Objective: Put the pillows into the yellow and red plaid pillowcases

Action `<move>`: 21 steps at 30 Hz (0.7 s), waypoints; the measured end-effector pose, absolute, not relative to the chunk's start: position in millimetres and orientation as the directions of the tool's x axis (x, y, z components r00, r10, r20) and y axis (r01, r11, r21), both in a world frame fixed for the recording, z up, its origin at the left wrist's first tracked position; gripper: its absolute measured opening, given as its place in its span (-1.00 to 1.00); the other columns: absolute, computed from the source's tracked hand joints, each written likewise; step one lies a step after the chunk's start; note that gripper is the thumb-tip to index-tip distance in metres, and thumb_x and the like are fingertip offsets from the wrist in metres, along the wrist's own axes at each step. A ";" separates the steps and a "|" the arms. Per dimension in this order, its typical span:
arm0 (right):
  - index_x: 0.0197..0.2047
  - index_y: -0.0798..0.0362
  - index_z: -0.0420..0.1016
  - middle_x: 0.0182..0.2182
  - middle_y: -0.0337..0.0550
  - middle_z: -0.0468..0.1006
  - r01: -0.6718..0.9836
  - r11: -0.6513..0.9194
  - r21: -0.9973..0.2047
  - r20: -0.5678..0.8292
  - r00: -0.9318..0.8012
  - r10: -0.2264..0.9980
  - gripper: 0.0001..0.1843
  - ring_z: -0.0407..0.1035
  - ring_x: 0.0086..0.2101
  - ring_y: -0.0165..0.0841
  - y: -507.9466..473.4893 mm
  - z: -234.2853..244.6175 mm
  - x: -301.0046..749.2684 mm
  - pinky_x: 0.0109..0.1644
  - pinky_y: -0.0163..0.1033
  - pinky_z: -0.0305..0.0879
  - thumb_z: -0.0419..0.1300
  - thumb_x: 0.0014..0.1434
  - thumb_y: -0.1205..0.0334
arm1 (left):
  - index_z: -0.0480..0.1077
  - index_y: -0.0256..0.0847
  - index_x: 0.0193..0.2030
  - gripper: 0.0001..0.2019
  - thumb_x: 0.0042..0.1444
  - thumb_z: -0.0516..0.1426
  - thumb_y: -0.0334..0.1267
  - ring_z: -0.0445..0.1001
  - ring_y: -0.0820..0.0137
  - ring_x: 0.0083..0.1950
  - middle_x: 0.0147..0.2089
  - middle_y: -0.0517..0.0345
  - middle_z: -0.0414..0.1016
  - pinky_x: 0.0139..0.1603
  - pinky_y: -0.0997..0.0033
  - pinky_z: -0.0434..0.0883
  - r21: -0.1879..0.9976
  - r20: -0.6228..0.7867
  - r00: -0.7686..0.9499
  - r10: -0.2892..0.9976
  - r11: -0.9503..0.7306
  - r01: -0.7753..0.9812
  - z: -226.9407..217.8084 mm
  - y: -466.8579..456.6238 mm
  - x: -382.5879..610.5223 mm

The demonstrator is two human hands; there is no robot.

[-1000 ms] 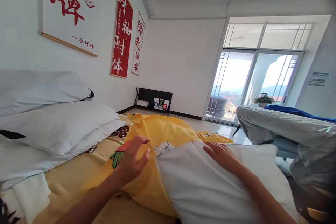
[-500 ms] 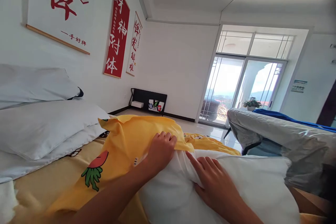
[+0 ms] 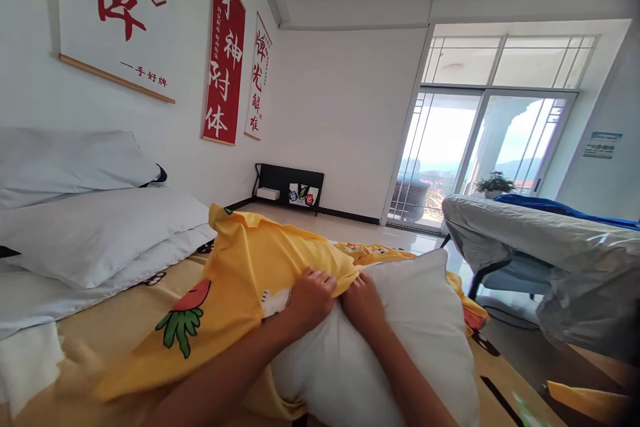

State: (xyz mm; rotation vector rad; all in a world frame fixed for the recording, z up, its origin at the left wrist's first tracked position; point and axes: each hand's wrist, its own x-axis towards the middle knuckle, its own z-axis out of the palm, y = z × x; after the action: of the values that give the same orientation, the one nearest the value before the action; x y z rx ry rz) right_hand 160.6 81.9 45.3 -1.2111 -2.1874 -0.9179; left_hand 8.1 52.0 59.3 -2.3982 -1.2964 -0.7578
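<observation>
A white pillow (image 3: 415, 327) lies before me, its left part inside a yellow pillowcase (image 3: 285, 247) with a cartoon print. My left hand (image 3: 313, 297) is closed on the pillowcase near its opening edge, the knuckles upward. Right beside it, my right hand (image 3: 364, 303) is closed at the same edge, where yellow cloth meets white pillow; its fingertips are hidden. The pillow's bare right half sticks out past my right forearm, one corner pointing up. A red and green printed figure shows on the slack cloth at the left.
Several white pillows (image 3: 115, 230) are stacked at the left on a tan printed sheet (image 3: 135, 313). More yellow printed cloth (image 3: 375, 253) lies behind the pillow. At the right stands a table under a plastic cover (image 3: 525, 227), with a chair (image 3: 515, 273) below it.
My right hand has moved from lying on the pillow with fingers stretched to closing at the pillowcase edge. The pillow's right end has swung left and up. My left hand keeps its grip.
</observation>
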 end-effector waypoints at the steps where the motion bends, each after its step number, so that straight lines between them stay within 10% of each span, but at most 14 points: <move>1: -0.17 0.08 0.59 -0.22 -0.02 0.62 0.865 0.376 0.332 0.689 -0.495 0.530 -0.70 0.44 -0.19 -0.24 75.7 39.7 166.9 -0.04 -0.17 0.21 0.05 0.19 0.48 | 0.40 -0.24 -0.25 -0.90 0.18 0.06 -0.39 0.44 0.24 -0.14 -0.22 0.02 0.49 -0.05 0.20 0.36 -0.005 0.601 0.401 0.691 -0.498 0.867 44.7 59.4 -2.2; 8: 0.29 0.03 0.28 0.17 0.05 0.41 0.700 0.390 0.598 0.634 -0.711 0.304 -0.34 0.22 0.17 -0.09 -10.2 -27.1 209.5 0.19 0.00 0.02 0.05 0.22 -0.11 | 0.27 -0.22 0.17 -0.65 0.27 -0.05 -0.40 0.34 0.23 0.18 0.18 -0.05 0.40 0.21 0.11 0.25 -0.059 0.734 0.445 0.513 -0.605 0.794 -30.8 47.3 -76.0; 21: -0.07 0.09 0.47 -0.40 -0.14 0.52 0.788 0.350 0.507 0.670 -0.616 0.415 -0.70 0.36 -0.39 -0.28 35.2 -32.7 167.9 -0.30 -0.17 0.20 0.15 0.12 0.48 | 0.45 -0.25 -0.62 -0.50 0.20 0.07 0.06 0.44 0.27 -0.38 -0.55 0.01 0.48 -0.02 0.07 0.28 -0.214 0.353 0.633 0.689 -0.599 0.772 -3.1 33.6 -85.6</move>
State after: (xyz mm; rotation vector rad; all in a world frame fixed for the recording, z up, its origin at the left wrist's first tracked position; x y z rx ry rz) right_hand 167.9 35.2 -32.7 -1.0506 -2.1909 -1.1774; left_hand -85.6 33.6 -3.1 -2.5105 -1.1672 -0.3328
